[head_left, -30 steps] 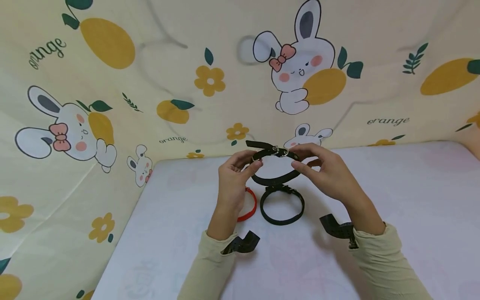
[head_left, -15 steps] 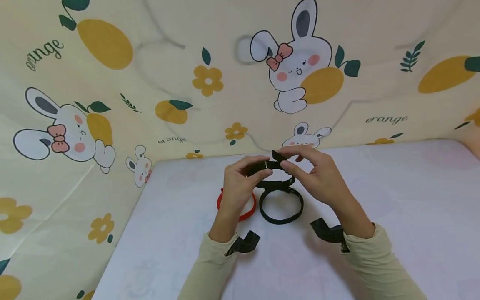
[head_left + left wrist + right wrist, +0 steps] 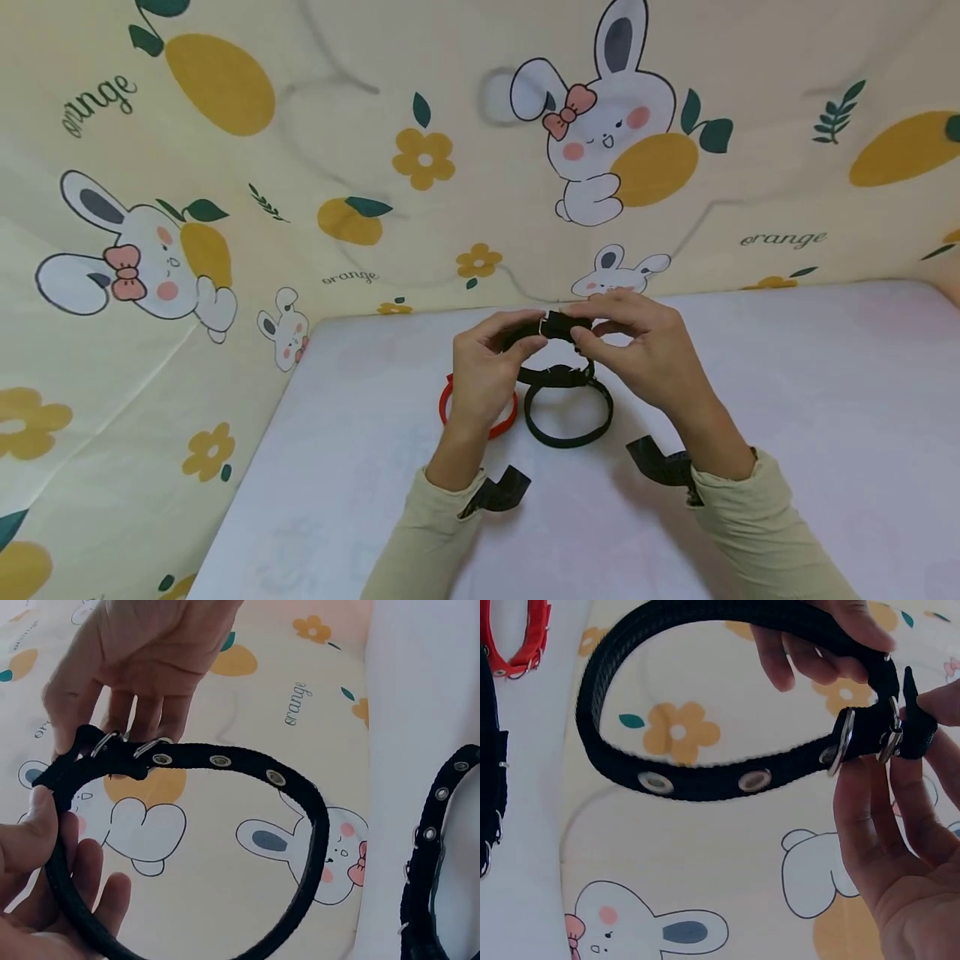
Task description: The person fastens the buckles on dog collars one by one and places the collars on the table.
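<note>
Both hands hold a black webbing collar with metal eyelets in the air above the table. It is closed into a loop. My left hand pinches the strap just left of the metal buckle. My right hand pinches the short strap end at the buckle. A second black collar lies buckled in a ring on the table below the hands. A red collar lies to its left, partly hidden by my left hand.
The table is covered in pale cloth. A cream cloth with rabbits and oranges rises behind it and along the left side. Black wrist straps stick out from both beige sleeves.
The long strap tail that stuck out to the left is now drawn in at the buckle. Both hands have come closer together and a little lower.
</note>
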`<state>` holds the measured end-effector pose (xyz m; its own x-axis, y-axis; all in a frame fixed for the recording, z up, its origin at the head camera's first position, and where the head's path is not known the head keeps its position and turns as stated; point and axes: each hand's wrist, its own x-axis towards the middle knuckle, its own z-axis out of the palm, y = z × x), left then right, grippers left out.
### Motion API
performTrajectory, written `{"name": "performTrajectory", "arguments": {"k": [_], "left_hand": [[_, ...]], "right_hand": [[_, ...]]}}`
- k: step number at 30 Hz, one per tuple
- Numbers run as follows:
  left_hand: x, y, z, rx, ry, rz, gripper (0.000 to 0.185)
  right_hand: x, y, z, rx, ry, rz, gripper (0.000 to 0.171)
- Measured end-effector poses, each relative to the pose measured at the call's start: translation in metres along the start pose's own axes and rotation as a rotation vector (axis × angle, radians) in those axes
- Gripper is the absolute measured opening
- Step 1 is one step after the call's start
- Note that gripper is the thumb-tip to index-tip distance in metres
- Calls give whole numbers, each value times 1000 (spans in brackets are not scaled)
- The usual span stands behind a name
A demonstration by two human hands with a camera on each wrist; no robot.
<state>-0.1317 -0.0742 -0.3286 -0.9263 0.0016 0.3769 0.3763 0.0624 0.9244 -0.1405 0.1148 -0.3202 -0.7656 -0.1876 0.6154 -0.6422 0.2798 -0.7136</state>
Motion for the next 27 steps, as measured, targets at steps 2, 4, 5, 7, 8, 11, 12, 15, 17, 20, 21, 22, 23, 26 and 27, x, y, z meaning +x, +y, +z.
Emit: {"name": "performTrajectory", "arguments": {"k": [2,4,5,7,8,11,12,15,17,20,21,22,23,26,27], "left_hand": [[-1,1,1,10,9,-3,27],[-2,2,2,12,17,-2,25],[-2,2,3,9,21,2,25],[-3,3,4,3,28,19,23],[-3,3,4,-1,29,29,22],[-3,3,3,-13,20,54,23],[-3,3,3,-13,13,58,23],[-2,3,1,-19,-14,61,25],[-1,4,0,-31,-30,58,27],[-1,3,-2,-78,-48,53,28],[-1,3,-2,-96,-54,52,28],[0,3,-2,-109,-58,50,29],[0,2,-1,-121,-62,47,29],[1,2,-1,-136,-58,22,30],[1,3,-1,-134,-47,7,30]], "right_hand": [[-1,0,0,1,7,10,25],[-1,0,0,-8,10,21,25],[-2,0,1,-18,10,27,25],[-3,-1,0,-51,8,33,26],[-3,-2,0,-68,9,34,26],[-4,-3,0,-116,13,26,27],[-4,-3,0,-126,13,18,27],[-3,-3,0,-135,-1,9,28],[-3,-3,-1,-136,-21,4,30],[-3,-3,-1,-120,-47,-14,33],[-3,-3,0,-114,-55,-21,34],[-3,-2,0,-110,-60,-27,33],[-2,-2,0,-105,-66,-28,34],[-1,-3,-1,-143,-97,4,39],[-1,-4,-2,-157,-110,29,42]]}}
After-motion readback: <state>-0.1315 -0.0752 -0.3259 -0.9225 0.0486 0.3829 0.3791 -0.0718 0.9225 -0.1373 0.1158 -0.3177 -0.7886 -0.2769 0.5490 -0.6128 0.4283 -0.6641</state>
